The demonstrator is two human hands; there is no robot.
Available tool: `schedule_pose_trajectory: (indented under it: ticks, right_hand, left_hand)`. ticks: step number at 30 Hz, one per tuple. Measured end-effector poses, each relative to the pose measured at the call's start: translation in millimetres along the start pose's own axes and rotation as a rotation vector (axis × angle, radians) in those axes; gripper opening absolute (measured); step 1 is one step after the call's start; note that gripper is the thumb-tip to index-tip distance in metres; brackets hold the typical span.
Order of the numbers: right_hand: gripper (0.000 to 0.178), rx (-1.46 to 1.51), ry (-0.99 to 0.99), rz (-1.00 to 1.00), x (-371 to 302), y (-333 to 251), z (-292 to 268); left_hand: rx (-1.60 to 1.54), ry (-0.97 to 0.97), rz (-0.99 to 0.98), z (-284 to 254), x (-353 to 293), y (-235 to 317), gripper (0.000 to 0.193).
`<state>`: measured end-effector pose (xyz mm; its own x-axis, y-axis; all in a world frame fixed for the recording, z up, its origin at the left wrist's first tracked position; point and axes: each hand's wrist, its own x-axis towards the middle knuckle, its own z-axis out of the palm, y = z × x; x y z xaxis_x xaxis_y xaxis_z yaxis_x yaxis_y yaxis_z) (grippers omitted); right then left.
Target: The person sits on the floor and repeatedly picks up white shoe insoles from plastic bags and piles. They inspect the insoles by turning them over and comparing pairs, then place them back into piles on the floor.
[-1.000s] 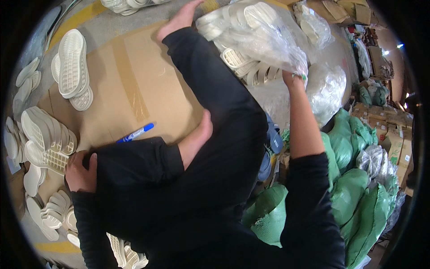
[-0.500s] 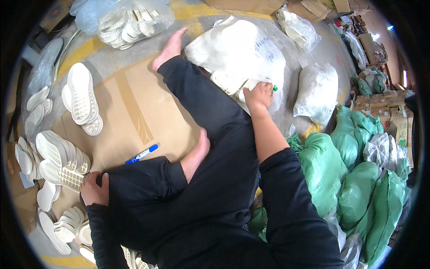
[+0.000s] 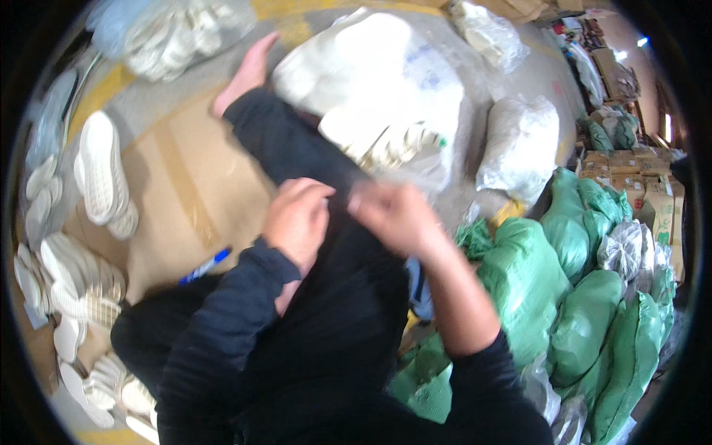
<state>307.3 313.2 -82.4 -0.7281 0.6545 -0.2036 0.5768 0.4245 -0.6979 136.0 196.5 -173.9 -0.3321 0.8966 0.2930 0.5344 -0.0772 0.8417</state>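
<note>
My left hand [image 3: 298, 222] is raised over my lap, its fingers loosely bent, the thumb apart from them and nothing seen in it. Facing it, slightly to the right, my right hand [image 3: 399, 216] is curled and smeared by motion; whether it holds anything does not show. Beyond both hands, a large white plastic bag [image 3: 363, 55] lies on the floor, with several cream shoe soles [image 3: 397, 146] showing at its opening. A blue and white marker pen [image 3: 205, 266] rests on the cardboard beside my bent leg.
At the left, a pair of white soles [image 3: 100, 167] lies on the cardboard sheet [image 3: 159, 178], with stacked soles [image 3: 74, 267] nearer. A bag of soles [image 3: 182, 37] sits far left. To the right are a clear plastic bundle [image 3: 519, 148] and several green sacks [image 3: 519, 282].
My right hand has left the white bag's opening and come back toward my lap. My left hand has lifted off my knee and moved right, close to it. The view has shifted slightly.
</note>
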Motion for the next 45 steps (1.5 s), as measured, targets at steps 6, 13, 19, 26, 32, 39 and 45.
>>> schedule_pose_trajectory:
  ticks: [6, 13, 19, 26, 32, 39, 45]
  right_hand:
    - [0.015, 0.455, 0.995, -0.087, -37.5, 16.3, -43.8]
    - [0.050, 0.477, 0.776, 0.246, -1.9, 84.9, -58.0]
    - [0.035, -0.014, 0.746, 0.024, -2.4, 92.5, -18.4]
    - [0.010, 0.430, 0.905, -0.024, -11.9, 94.8, -24.7]
    - [0.013, 0.330, 0.888, -0.079, -20.3, 89.1, -29.2]
    - [0.019, 0.254, 0.821, -0.122, -26.5, 83.6, -28.5]
    - [0.019, 0.160, 0.968, -0.037, -22.6, 72.8, -35.2]
  left_hand:
    - [0.418, -0.839, -0.263, 143.6, 147.9, 11.5, 0.043]
    - [0.413, -0.491, -0.237, 191.4, 175.2, 19.6, 0.067]
    - [0.450, -0.439, -0.245, 191.3, 186.1, 28.0, 0.070]
    - [0.458, -0.382, -0.238, 194.9, 191.2, 37.5, 0.074]
    - [0.426, -0.347, -0.211, 211.9, 193.6, 47.6, 0.078]
    - [0.350, -0.375, -0.331, 234.4, 214.8, 48.9, 0.090]
    - [0.443, -0.322, -0.288, 202.4, 222.6, 47.8, 0.086]
